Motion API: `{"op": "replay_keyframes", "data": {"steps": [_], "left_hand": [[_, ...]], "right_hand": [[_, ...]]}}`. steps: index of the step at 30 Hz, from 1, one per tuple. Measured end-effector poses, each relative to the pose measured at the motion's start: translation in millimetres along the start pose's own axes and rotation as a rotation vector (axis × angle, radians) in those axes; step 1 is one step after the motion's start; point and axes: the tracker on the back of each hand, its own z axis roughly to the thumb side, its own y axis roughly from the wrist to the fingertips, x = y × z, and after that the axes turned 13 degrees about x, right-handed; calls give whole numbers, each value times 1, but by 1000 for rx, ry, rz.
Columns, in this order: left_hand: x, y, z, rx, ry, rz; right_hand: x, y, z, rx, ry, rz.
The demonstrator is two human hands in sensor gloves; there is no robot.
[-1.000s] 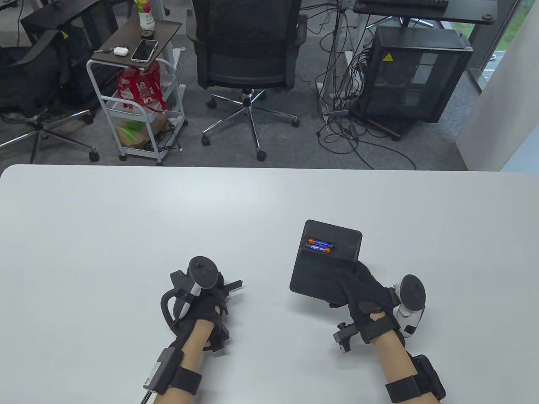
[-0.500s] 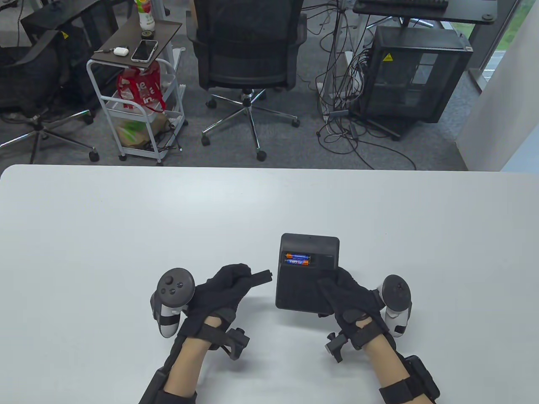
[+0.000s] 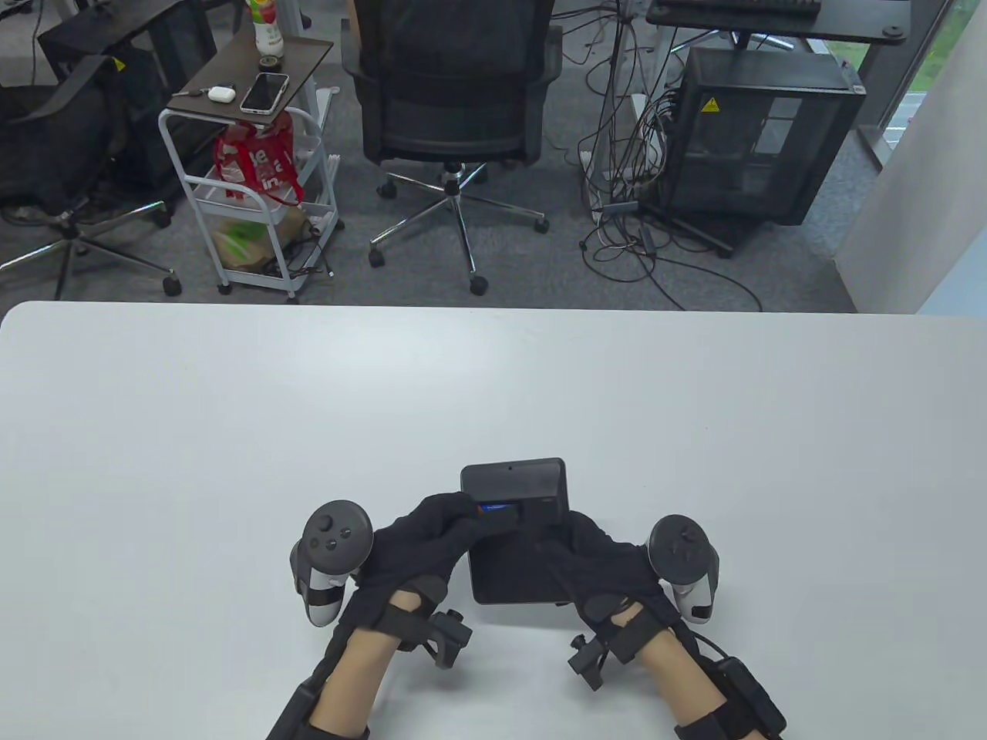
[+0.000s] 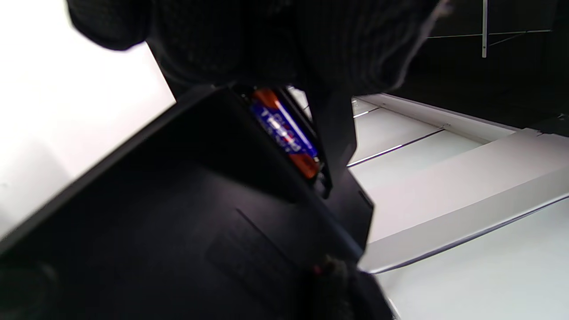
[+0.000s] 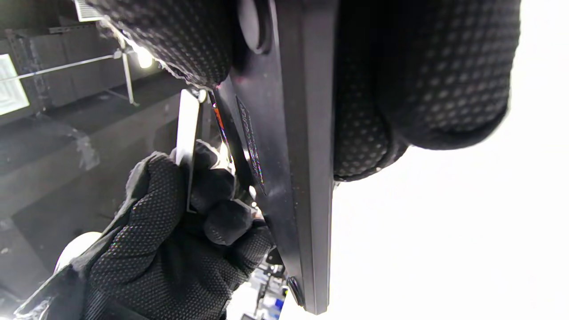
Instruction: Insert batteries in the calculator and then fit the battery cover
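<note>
**Cover going on over the batteries**

From the table view, you have the calculator [image 3: 515, 532] face down and raised off the white table [image 3: 154, 432], near its front edge. Your right hand [image 3: 609, 570] grasps the lower right corner, which steadies the body so the other hand can work. Your left hand [image 3: 420, 539] reaches in from the left and covers most of the battery bay; only a sliver of blue and orange shows past its fingers.

In the left wrist view, the calculator's back reads as smooth matte black plastic with a flat moulded panel. One battery [image 4: 284, 133], a small cylinder with a glossy blue wrap and orange ends, lies seated in the bay. Your fingers [image 4: 275, 40] pinch the battery cover [image 4: 333, 133], a thin dark plate, held on edge along the far side of the bay, probably to hook its tabs first, though blur hides them.

The right wrist view shows the calculator edge-on, a thin rigid slab clamped between your dotted, grippy right glove fingers [image 5: 422, 66]. Beyond it, your left hand holds the cover, whose face catches the light, against the back.
</note>
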Motion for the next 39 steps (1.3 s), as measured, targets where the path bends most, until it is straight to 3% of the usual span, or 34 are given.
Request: {"op": "replay_keyframes", "data": {"steps": [15,26,39], "left_hand": [[1,-3,-1,-100,100,33],[0,-7,11,-111,422,150],[4,-6,6,-40,268,106]], "right_hand": [[-4,-1,8,47,-88,11],[-7,-2,14,77,-92,6],[-3,0,13,83,53,58]]}}
